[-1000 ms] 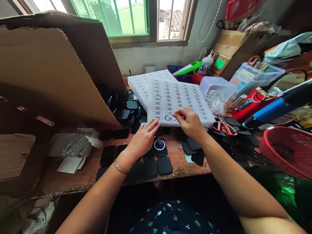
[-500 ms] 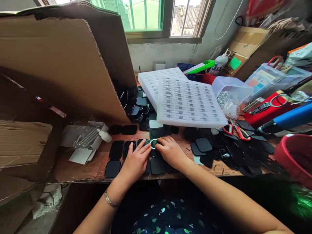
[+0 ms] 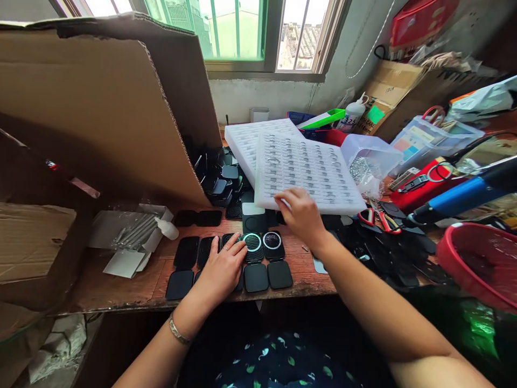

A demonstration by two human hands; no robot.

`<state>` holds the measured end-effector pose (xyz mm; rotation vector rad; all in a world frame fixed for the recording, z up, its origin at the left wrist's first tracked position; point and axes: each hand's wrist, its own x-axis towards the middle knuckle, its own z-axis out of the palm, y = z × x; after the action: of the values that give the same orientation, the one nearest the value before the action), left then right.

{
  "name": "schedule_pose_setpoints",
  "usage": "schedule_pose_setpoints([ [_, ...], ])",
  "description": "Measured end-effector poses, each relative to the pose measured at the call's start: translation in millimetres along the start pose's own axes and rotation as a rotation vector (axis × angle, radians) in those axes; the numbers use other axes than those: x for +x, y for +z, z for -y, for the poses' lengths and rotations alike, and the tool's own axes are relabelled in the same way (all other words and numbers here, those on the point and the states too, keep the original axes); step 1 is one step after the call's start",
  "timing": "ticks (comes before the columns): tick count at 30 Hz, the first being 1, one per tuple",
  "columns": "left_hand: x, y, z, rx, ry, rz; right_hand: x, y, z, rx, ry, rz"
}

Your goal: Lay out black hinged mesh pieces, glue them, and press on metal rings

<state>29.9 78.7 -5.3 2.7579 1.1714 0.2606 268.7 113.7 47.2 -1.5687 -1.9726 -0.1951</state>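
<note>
My left hand (image 3: 224,264) lies with outstretched fingers over a row of hinged black square cases, partly hiding some. By its fingertips is a case holding a pale ring (image 3: 253,242), and another ringed case (image 3: 272,241) stands to its right. Their smooth square lids (image 3: 280,275) are folded toward me. My right hand (image 3: 301,218) hovers at the front edge of a white foam tray (image 3: 343,207) set with rows of curved metal pieces. Its fingers are bent and slightly apart, and I see nothing between them.
A tall cardboard sheet (image 3: 100,108) walls the left side. A white squeeze bottle (image 3: 166,228) lies by a small box. Rightward are red-handled pliers (image 3: 388,222), loose black pieces, a blue tool (image 3: 464,199) and a red basket (image 3: 452,253). The bench's front edge runs close to me.
My right hand has left the ringed case and moved up and right to the foam tray, uncovering the two rightmost cases. The left hand stays on the row. The view has shifted slightly.
</note>
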Motion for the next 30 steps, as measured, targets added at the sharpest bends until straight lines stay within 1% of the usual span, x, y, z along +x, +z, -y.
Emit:
schedule_pose_setpoints([
  [2,-0.1,-0.3,-1.0,0.006,-0.001,-0.019,24.3,-9.7,-7.9,-0.107,0.022,0.108],
  [4,-2.3,-0.4,-0.6,0.005,-0.006,-0.044,40.6,-12.6,-9.5,-0.211,-0.016,0.242],
  [5,-4.5,-0.5,0.6,0.005,-0.01,-0.058,45.8,-12.0,-8.9,-0.26,-0.043,0.287],
  [8,-16.2,-1.6,9.7,0.009,-0.035,-0.097,53.1,-7.9,-8.3,-0.376,-0.108,0.335],
  [10,-27.4,-2.7,18.9,0.011,-0.066,-0.109,54.2,-7.9,-11.9,-0.402,-0.127,0.348],
  [12,-39.2,-4.0,27.7,0.01,-0.099,-0.105,51.8,-11.6,-16.4,-0.385,-0.117,0.314],
  [13,-44.5,-4.6,31.0,0.008,-0.113,-0.1,48.7,-14.1,-17.1,-0.359,-0.101,0.255],
  [15,-52.2,-5.7,34.2,0.001,-0.134,-0.091,37.6,-16.5,-11.8,-0.259,-0.079,0.065],
  [16,-54.3,-6.1,34.2,-0.003,-0.141,-0.089,29.6,-14.8,-5.3,-0.186,-0.091,-0.033],
  [17,-55.0,-6.3,33.3,-0.009,-0.145,-0.088,20.4,-10.2,3.5,-0.1,-0.13,-0.101],
  [18,-54.6,-6.3,31.7,-0.014,-0.148,-0.084,10.5,-2.6,13.9,-0.016,-0.194,-0.112],
  [19,-53.4,-6.2,29.8,-0.02,-0.15,-0.079,0.5,7.7,24.9,0.057,-0.27,-0.069],
  [20,-51.5,-5.9,28.0,-0.025,-0.152,-0.071,-8.9,20.1,35.5,0.109,-0.336,0.002],
  [21,-49.6,-5.5,26.3,-0.03,-0.154,-0.061,-17.1,33.5,44.6,0.13,-0.375,0.055],
  [23,-46.4,-4.7,24.2,-0.039,-0.158,-0.038,-29.2,58.5,56.5,0.113,-0.425,0.124],
  [25,-45.2,-4.1,24.0,-0.049,-0.159,-0.019,-36.1,74.7,59.6,0.054,-0.474,0.137],
  [27,-45.7,-3.7,25.1,-0.055,-0.158,-0.006,-40.1,80.2,57.6,0.001,-0.538,0.131],
  [30,-47.3,-3.5,27.3,-0.059,-0.152,-0.007,-44.4,77.1,54.3,-0.046,-0.602,0.168],
])
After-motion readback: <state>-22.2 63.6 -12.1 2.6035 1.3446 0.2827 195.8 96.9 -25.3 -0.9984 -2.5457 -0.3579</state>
